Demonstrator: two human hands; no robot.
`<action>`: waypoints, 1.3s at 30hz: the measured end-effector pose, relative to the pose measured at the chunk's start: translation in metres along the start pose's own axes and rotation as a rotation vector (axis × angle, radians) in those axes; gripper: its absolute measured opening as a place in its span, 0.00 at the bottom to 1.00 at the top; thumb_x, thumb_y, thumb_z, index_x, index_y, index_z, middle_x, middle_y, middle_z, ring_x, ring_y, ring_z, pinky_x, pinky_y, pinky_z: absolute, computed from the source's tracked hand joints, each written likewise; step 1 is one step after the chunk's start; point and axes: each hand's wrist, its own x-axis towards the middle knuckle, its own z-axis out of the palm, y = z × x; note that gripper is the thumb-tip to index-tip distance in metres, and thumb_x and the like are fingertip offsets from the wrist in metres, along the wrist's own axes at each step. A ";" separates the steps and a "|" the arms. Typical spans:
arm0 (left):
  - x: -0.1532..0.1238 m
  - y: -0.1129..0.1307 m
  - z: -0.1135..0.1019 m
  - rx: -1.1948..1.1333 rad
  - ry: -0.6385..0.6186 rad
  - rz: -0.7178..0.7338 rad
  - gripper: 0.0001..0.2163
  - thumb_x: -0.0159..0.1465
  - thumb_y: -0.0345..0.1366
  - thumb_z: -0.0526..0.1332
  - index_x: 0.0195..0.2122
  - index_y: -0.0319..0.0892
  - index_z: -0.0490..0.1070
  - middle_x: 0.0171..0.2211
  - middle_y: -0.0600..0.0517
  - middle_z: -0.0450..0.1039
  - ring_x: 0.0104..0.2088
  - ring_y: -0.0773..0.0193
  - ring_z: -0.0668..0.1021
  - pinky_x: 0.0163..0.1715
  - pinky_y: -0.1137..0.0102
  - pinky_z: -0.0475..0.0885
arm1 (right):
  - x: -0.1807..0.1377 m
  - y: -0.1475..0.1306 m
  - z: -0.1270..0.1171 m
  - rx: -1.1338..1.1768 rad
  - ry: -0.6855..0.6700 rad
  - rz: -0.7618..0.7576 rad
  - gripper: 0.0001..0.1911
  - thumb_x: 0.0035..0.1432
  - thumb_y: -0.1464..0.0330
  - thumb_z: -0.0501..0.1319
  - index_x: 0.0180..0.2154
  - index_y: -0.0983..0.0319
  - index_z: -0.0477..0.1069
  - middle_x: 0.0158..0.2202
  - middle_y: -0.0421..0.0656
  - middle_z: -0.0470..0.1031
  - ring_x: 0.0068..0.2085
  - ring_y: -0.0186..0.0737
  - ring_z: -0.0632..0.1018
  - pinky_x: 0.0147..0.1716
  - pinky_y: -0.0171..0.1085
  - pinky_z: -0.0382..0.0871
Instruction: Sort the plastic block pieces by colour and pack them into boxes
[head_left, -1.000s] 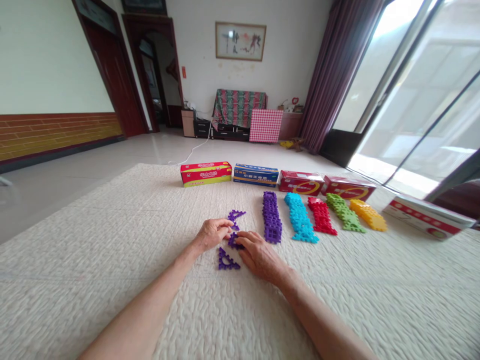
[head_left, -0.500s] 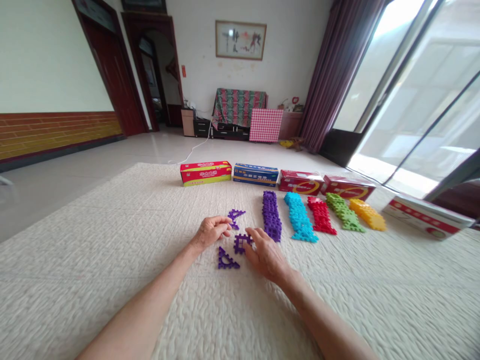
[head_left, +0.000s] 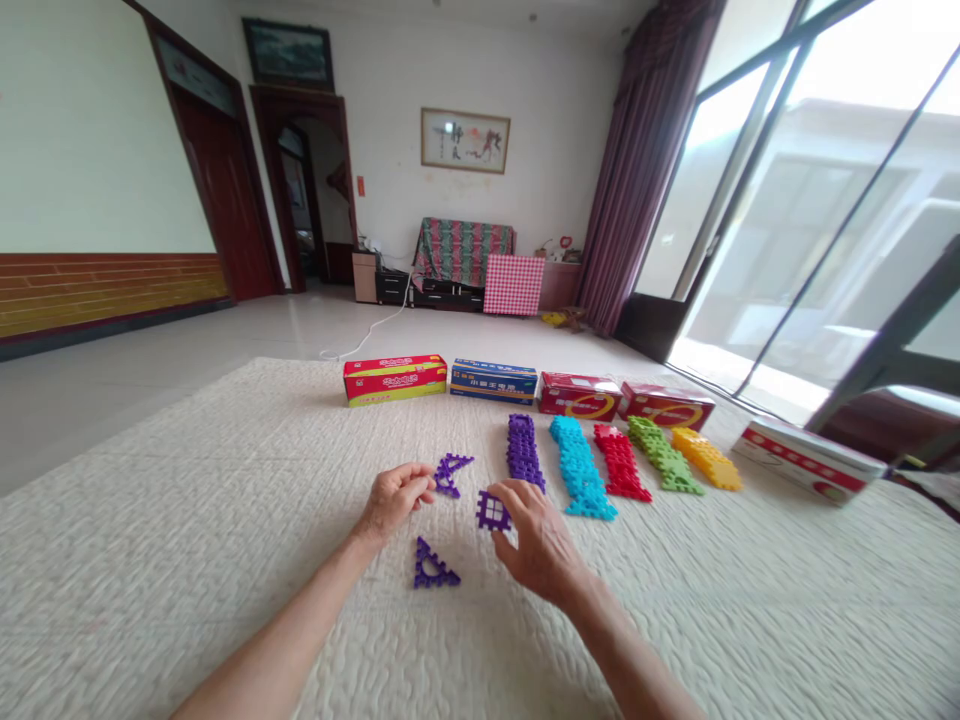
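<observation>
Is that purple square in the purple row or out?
Out: the purple square is at the right hand, off the near end of the purple row.

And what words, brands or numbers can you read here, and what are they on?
"小霸王电池": blue box.
"电池": red-and-yellow box; the characters before it are stylised, so I'm not sure of them.
Too blurred to read: left dark red box, right dark red box, white box.
Too small to be sure: framed picture, little red wall sign.

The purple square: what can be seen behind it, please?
Through the openings of the purple square, the cream mat shows; anything behind its bars or the right hand is covered.
</observation>
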 end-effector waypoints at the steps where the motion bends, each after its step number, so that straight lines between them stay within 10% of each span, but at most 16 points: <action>1: 0.000 -0.001 0.000 -0.006 0.013 0.003 0.13 0.51 0.39 0.60 0.36 0.38 0.75 0.28 0.50 0.77 0.25 0.67 0.77 0.22 0.76 0.66 | -0.001 0.006 -0.004 -0.032 0.004 0.026 0.25 0.50 0.75 0.58 0.52 0.59 0.63 0.49 0.48 0.67 0.49 0.46 0.68 0.49 0.46 0.63; 16: 0.014 -0.018 -0.010 0.318 0.288 0.161 0.11 0.56 0.35 0.55 0.36 0.41 0.76 0.30 0.50 0.78 0.30 0.62 0.79 0.31 0.70 0.73 | 0.000 0.011 -0.006 -0.040 0.040 -0.021 0.21 0.51 0.76 0.56 0.49 0.59 0.66 0.51 0.49 0.68 0.51 0.47 0.69 0.50 0.49 0.63; 28: 0.016 -0.028 -0.002 0.750 -0.202 0.719 0.21 0.58 0.22 0.51 0.51 0.40 0.70 0.55 0.45 0.69 0.56 0.58 0.70 0.57 0.61 0.65 | 0.101 0.009 0.048 -0.149 -0.215 -0.089 0.23 0.51 0.83 0.51 0.47 0.60 0.69 0.49 0.46 0.73 0.50 0.42 0.72 0.46 0.40 0.65; 39: 0.014 -0.025 -0.006 0.771 -0.141 0.729 0.11 0.60 0.25 0.53 0.41 0.38 0.70 0.44 0.44 0.71 0.46 0.59 0.74 0.47 0.64 0.71 | 0.104 0.011 0.063 -0.212 -0.281 -0.046 0.12 0.57 0.78 0.54 0.39 0.63 0.72 0.40 0.48 0.73 0.43 0.42 0.73 0.43 0.38 0.62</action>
